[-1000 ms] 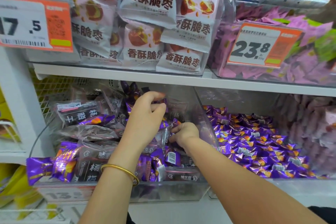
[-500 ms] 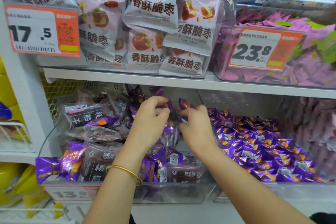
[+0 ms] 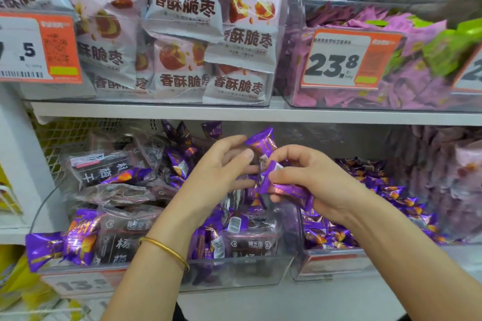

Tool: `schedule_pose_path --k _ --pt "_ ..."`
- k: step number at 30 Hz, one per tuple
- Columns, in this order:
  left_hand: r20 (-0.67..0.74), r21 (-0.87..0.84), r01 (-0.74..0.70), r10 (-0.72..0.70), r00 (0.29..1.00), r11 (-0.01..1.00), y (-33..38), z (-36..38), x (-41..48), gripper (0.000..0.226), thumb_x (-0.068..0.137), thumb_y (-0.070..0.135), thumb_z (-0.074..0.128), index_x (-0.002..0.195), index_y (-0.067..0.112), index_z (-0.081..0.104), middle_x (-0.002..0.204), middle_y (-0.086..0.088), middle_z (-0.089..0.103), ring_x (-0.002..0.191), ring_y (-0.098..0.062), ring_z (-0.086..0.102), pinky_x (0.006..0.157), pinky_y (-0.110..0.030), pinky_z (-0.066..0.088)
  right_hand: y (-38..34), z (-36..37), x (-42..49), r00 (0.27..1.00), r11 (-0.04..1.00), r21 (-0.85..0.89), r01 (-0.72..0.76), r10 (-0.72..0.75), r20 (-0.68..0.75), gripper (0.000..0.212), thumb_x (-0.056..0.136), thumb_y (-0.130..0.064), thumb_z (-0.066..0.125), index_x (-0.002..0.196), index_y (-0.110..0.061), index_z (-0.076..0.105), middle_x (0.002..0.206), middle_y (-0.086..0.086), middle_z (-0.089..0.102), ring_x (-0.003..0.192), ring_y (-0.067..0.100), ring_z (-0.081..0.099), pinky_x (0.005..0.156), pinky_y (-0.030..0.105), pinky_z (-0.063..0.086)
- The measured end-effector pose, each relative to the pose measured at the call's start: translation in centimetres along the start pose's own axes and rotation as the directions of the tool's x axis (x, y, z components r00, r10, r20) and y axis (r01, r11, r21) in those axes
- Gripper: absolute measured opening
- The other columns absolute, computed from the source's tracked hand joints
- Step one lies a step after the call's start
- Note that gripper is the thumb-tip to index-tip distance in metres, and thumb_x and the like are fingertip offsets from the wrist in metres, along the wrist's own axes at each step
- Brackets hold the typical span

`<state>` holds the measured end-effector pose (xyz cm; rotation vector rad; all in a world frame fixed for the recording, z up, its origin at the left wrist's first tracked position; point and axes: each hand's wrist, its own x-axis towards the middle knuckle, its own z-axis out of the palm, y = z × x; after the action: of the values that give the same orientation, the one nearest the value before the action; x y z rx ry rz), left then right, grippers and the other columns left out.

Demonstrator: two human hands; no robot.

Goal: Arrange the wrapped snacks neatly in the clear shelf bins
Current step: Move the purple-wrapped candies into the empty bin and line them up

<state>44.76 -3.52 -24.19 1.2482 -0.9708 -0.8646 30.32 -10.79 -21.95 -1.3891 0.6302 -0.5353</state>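
Note:
Both hands are raised above the clear bin [image 3: 234, 271] on the lower shelf, which holds dark plum packets [image 3: 114, 240] mixed with purple candies. My left hand [image 3: 216, 172], with a gold bangle at the wrist, holds a purple wrapped candy [image 3: 262, 142] at its fingertips. My right hand [image 3: 313, 180] grips several purple candies [image 3: 284, 190] in curled fingers. The two hands almost touch. To the right, a second clear bin [image 3: 333, 263] is filled with the same purple candies [image 3: 391, 190].
The shelf board [image 3: 234, 112] runs just above the hands. Upper bins hold pale date bags [image 3: 182, 8] and pink-purple packets [image 3: 391, 86] behind price tags. A purple candy [image 3: 44, 250] hangs over the left bin's front corner. A pinkish bin [image 3: 456, 177] sits at far right.
Both hands have lifted out of the left bin and come together. My right hand now holds several purple candies picked from among the dark packets, and my left holds one.

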Motion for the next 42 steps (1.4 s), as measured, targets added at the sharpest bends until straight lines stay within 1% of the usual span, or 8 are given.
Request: schedule_pose_path --k 8,15,18,24,30,35,39,42 --pt "-0.083 0.069 -0.038 0.044 0.996 0.997 -1.0 1.5 0.9 0.014 0.091 0.007 0.056 0.101 0.012 0.048 0.088 -0.007 0.066 0.067 0.001 0.063 0.058 -0.018 0.053 0.6 -1.1 0.1 0.997 1.000 -0.004 -0.027 0.028 0.068 0.027 0.077 0.017 0.060 0.091 -0.004 0.048 0.078 0.022 0.056 0.057 0.031 0.060 0.054 0.034 0.058" --pt "-0.337 -0.042 -0.071 0.052 0.940 0.997 -1.5 0.6 1.6 0.026 0.091 0.005 0.055 0.110 0.021 0.047 0.105 -0.011 0.065 0.088 -0.020 0.068 0.069 -0.028 0.058 0.9 -1.1 0.4 0.994 0.984 0.168 0.065 -0.049 -0.100 0.014 0.080 0.013 0.055 0.082 0.001 0.063 0.073 0.020 0.066 0.060 0.027 0.068 0.064 0.031 0.058" --pt "-0.217 0.023 -0.005 0.010 0.976 1.000 -1.8 1.0 1.4 0.032 0.093 0.002 0.049 0.116 0.024 0.051 0.114 -0.014 0.062 0.087 -0.021 0.066 0.067 -0.027 0.057 0.8 -0.7 0.8 0.994 0.927 0.369 0.066 -0.028 -0.107 0.011 0.082 0.013 0.053 0.084 0.005 0.061 0.073 0.022 0.066 0.059 0.028 0.067 0.065 0.037 0.058" --pt "-0.020 -0.327 0.102 -0.115 0.993 0.939 -1.0 1.4 1.0 0.026 0.093 0.022 0.052 0.115 0.009 0.053 0.099 -0.011 0.068 0.087 -0.027 0.068 0.079 -0.036 0.058 0.7 -0.2 1.9 0.978 0.828 0.538 0.156 -0.052 -0.204 0.005 0.086 0.007 0.054 0.087 0.005 0.058 0.073 0.021 0.068 0.063 0.026 0.069 0.058 0.031 0.059" --pt "0.013 -0.212 0.049 -0.048 0.999 0.976 -1.4 1.5 0.9 0.055 0.076 0.025 0.071 0.124 0.005 0.050 0.118 -0.019 0.063 0.104 -0.029 0.064 0.090 -0.040 0.054 0.8 -0.5 2.0 0.969 0.895 0.413 0.171 -0.078 -0.233 0.008 0.086 -0.001 0.058 0.088 0.001 0.065 0.066 0.013 0.069 0.056 0.019 0.067 0.062 0.030 0.060" --pt "-0.037 -0.229 0.007 -0.016 0.999 0.973 -1.3 2.5 0.7 0.031 0.083 0.017 0.062 0.112 0.008 0.055 0.098 -0.008 0.066 0.083 -0.017 0.067 0.074 -0.032 0.058 1.3 -1.1 2.0 0.908 0.964 -0.044 0.262 -0.262 -0.326 0.013 0.086 -0.018 0.064 0.097 -0.018 0.072 0.088 0.002 0.074 0.080 0.015 0.070 0.072 0.027 0.056" --pt "-0.082 -0.145 -0.026 0.015 0.997 0.989 -1.6 3.0 0.9 0.019 0.087 0.022 0.061 0.105 0.015 0.059 0.093 -0.002 0.065 0.083 -0.016 0.064 0.071 -0.032 0.058 1.6 -1.5 1.7 0.919 0.956 -0.156 0.248 -0.283 -0.274 0.017 0.092 -0.027 0.055 0.104 -0.026 0.067 0.104 -0.001 0.071 0.101 0.015 0.065 0.096 0.036 0.048" --pt "-0.126 -0.049 -0.083 0.076 0.989 0.995 -1.8 3.9 1.1 0.017 0.088 0.026 0.061 0.104 0.021 0.059 0.092 0.003 0.063 0.082 -0.007 0.063 0.068 -0.028 0.057 1.6 -1.8 1.1 0.928 0.952 -0.172 0.254 -0.290 -0.235 0.019 0.094 -0.022 0.052 0.087 -0.028 0.068 0.093 0.003 0.071 0.087 0.008 0.063 0.084 0.028 0.048"
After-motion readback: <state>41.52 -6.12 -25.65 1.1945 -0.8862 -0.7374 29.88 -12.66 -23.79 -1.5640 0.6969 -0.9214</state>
